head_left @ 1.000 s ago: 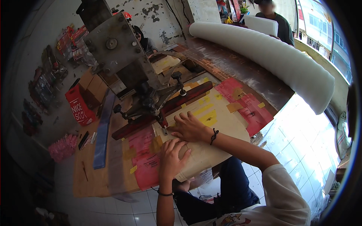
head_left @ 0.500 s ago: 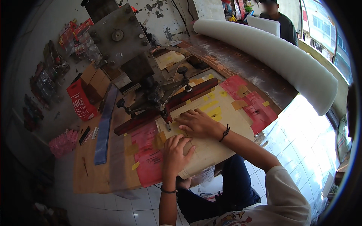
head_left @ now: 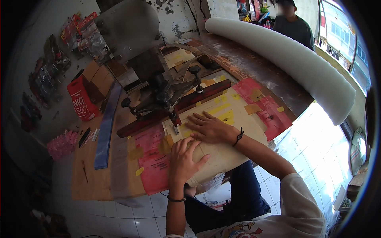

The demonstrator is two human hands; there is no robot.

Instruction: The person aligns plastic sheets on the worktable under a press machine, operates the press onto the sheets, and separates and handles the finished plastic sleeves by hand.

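left hand (head_left: 183, 158): fingers spread flat on beige sheet (head_left: 222, 152) | right hand (head_left: 208, 127): same | red box (head_left: 81, 98): contents hidden

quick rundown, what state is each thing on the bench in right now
left hand: flat, palm down on the beige sheet
right hand: flat on the sheet, beside the needle
beige sheet: lying flat under the machine
white foam roll: rolled up, lying on the bench
red box: upright

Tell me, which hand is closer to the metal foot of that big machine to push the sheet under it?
Probably the right hand: its fingertips lie flat on the cream sheet beside the machine's foot. The left hand rests farther back.
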